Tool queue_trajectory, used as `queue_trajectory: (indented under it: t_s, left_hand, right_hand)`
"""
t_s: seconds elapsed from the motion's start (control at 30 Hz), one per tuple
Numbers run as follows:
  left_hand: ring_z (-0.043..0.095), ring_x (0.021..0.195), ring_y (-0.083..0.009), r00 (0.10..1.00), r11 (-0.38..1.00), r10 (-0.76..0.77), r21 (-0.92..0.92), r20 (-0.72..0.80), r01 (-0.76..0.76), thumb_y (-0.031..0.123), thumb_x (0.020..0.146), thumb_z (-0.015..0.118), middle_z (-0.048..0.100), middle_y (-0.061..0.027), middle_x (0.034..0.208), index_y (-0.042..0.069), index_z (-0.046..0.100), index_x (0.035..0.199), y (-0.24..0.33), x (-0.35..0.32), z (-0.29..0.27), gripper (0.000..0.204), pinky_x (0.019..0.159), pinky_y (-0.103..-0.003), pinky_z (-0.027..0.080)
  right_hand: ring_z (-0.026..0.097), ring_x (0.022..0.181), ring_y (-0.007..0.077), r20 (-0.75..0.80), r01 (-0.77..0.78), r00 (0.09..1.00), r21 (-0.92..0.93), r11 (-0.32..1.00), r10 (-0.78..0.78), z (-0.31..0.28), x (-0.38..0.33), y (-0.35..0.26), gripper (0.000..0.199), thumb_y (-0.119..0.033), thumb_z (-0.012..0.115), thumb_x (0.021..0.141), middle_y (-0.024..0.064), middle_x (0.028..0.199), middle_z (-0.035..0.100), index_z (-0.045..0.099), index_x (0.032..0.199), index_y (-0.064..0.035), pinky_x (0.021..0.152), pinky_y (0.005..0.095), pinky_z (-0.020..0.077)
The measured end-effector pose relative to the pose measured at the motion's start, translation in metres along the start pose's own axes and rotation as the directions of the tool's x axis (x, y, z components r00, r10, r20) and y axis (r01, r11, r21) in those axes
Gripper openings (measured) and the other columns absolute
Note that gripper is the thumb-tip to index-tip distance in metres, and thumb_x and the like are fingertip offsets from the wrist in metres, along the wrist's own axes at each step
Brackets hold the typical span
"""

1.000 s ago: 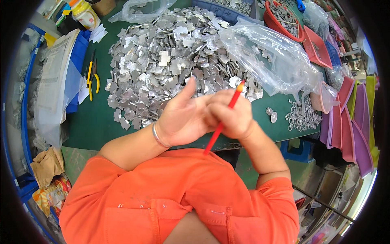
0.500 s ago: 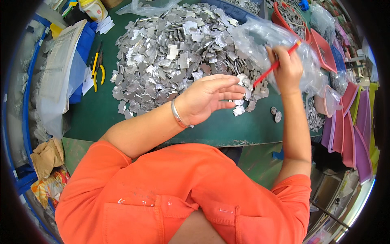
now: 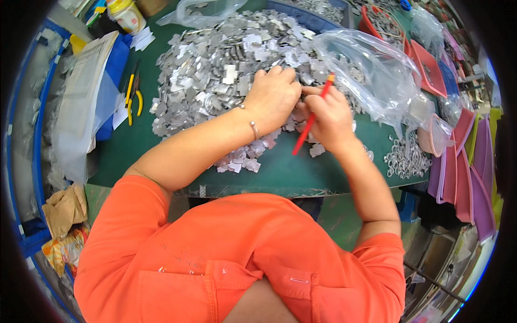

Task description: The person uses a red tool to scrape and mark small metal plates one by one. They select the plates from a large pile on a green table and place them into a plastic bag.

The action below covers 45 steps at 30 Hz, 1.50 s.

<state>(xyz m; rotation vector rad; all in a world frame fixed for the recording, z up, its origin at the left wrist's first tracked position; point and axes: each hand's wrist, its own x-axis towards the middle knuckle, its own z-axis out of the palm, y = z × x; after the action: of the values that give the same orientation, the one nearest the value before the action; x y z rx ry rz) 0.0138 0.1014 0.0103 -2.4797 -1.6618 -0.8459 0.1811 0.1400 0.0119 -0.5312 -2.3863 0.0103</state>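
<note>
Silvery metal plates (image 3: 199, 75) lie heaped on the green counter (image 3: 301, 175), from its far side to near its front edge. At the heap's right part, the left hand (image 3: 274, 94) is palm-down with fingers curled; whether it grips a plate cannot be told. Close beside it, the right hand (image 3: 328, 116) is partly closed around a slanting red stick (image 3: 304, 135). Toward the counter's far left corner, a yellow-and-white jar (image 3: 126, 17) bears a label; printed sheets (image 3: 85, 70) stand by the left edge, their lines too small to read.

The orange shirt (image 3: 242, 231) has short sleeves (image 3: 137, 207) and stitched chest pockets (image 3: 175, 296). A thin bangle (image 3: 254, 130), seemingly silver, circles the left wrist (image 3: 246, 116).
</note>
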Motion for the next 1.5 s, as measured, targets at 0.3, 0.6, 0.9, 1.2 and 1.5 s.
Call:
queue_trajectory:
  t_s: [0.3,0.6,0.9,1.2,1.5]
  left_hand:
    - [0.054,0.074,-0.0250,0.980,0.952,0.187,-0.232,-0.073,-0.199,0.003,0.068,0.061,0.056,-0.0065,0.077,0.005,0.055,0.077,0.014,-0.003,-0.002,0.011,0.067,-0.035,0.040]
    - [0.055,0.064,-0.0151,0.985,0.865,-0.158,-0.471,0.070,0.172,0.003,0.073,0.066,0.060,-0.0074,0.078,0.001,0.061,0.082,0.014,-0.068,-0.035,0.010,0.058,-0.025,0.044]
    - [0.052,0.082,-0.0182,0.996,0.986,0.071,-0.154,0.050,-0.062,0.010,0.054,0.073,0.056,0.0015,0.086,0.012,0.060,0.082,0.014,-0.109,-0.022,0.031,0.077,-0.033,0.034]
    - [0.054,0.081,-0.0159,0.972,0.793,-0.235,-0.573,0.025,0.207,0.001,0.068,0.069,0.057,-0.0059,0.090,0.005,0.061,0.087,0.039,-0.112,-0.028,0.021,0.069,-0.026,0.043]
    - [0.056,0.074,-0.0108,0.887,0.212,-0.396,-0.917,0.236,0.339,0.000,0.079,0.061,0.057,-0.0074,0.090,-0.002,0.060,0.093,0.044,-0.119,-0.033,0.014,0.067,-0.023,0.047]
  right_hand:
    - [0.058,0.065,0.0252,-0.207,-0.377,0.860,0.357,0.854,0.466,0.021,-0.041,-0.034,0.017,0.003,0.065,0.064,0.0080,0.074,0.060,0.053,0.073,-0.0039,0.060,0.0341,0.0457]
    - [0.057,0.071,0.0162,-0.074,-0.900,0.360,0.236,0.367,0.930,-0.084,-0.149,0.025,0.013,0.005,0.059,0.075,0.0072,0.073,0.057,0.048,0.078,-0.0025,0.061,0.0288,0.0453]
    - [0.049,0.064,0.0297,-0.034,-0.650,0.689,0.411,0.639,0.724,-0.033,-0.109,-0.036,0.028,-0.013,0.075,0.064,0.0104,0.068,0.052,0.050,0.076,-0.0046,0.057,0.0389,0.0417]
    - [0.052,0.058,0.0321,-0.042,-0.537,0.840,-0.201,0.819,0.540,-0.011,-0.095,-0.064,0.023,-0.003,0.067,0.065,0.0116,0.061,0.050,0.044,0.070,-0.0069,0.051,0.0412,0.0438]
    - [0.055,0.064,0.0097,-0.028,-0.375,0.810,0.744,0.554,0.586,-0.007,-0.046,-0.122,0.027,0.009,0.063,0.071,0.0108,0.079,0.061,0.040,0.068,-0.0043,0.059,0.0222,0.0466]
